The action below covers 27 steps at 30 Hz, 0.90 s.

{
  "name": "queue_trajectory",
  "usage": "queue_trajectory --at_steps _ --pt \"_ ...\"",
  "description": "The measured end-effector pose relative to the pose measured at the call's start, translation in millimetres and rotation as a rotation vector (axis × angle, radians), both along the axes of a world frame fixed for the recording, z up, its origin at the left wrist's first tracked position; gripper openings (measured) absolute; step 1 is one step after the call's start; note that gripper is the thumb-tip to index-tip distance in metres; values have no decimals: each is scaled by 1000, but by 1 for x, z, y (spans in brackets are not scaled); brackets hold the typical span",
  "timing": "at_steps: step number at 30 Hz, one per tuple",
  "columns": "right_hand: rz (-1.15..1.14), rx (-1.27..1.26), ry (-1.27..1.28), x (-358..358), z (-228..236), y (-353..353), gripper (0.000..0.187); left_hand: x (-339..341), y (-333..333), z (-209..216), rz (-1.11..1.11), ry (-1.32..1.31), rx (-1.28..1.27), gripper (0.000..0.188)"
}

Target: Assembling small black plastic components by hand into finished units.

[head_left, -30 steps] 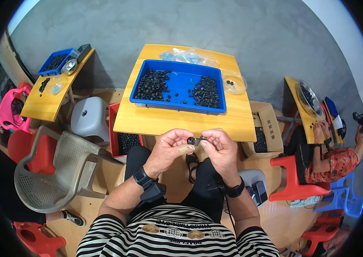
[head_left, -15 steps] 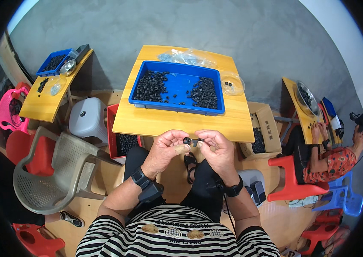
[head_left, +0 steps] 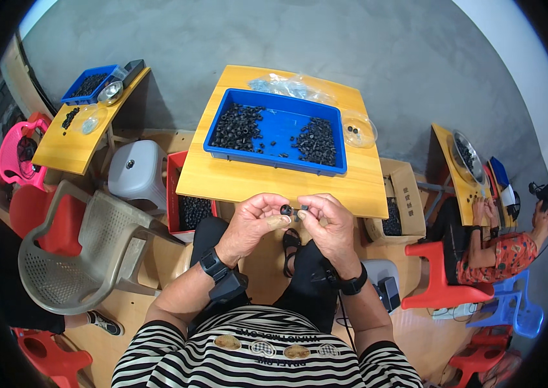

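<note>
Just off the table's near edge, my left hand (head_left: 252, 225) pinches a small round black plastic part (head_left: 285, 210) between thumb and fingertips. Close beside it, my right hand (head_left: 327, 223) pinches a second small black part (head_left: 304, 208), mostly covered by the fingers. Whether the two parts touch is too small to tell. Beyond my hands, a blue tray (head_left: 274, 161) rests on the yellow table (head_left: 235, 178). In it lie a heap of larger black pieces (head_left: 236, 128) at left and a heap of smaller ones (head_left: 316, 142) at right.
A clear round dish (head_left: 366, 131) with a few black parts and a clear plastic bag (head_left: 293, 86) lie on the table. Below stand a red crate (head_left: 174, 187) and a cardboard box (head_left: 410, 200). Chairs flank me; another person (head_left: 503, 246) sits at right.
My two hands have brought the black parts slightly closer together. The whole view has shifted a little, so the table appears farther right.
</note>
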State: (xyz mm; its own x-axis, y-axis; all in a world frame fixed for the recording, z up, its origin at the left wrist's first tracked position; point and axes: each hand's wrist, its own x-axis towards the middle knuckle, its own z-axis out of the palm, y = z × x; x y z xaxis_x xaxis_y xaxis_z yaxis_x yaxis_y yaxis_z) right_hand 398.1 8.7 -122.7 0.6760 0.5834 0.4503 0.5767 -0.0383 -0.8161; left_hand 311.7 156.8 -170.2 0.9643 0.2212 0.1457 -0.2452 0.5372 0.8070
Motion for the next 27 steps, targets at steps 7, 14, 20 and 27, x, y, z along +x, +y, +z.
queue_trajectory --at_steps 7,14,20,27 --pt "17 0 105 0 -10 -2 26 0 -2 3 26 18 -23 25" --pt "87 72 271 3 -21 -7 25 1 -2 -1 6 27 -42 23" --pt "132 138 450 4 -35 -9 21 1 0 -14 -15 56 -29 23" --pt "4 15 368 6 -39 -7 12 -6 5 -14 -42 107 -58 28"
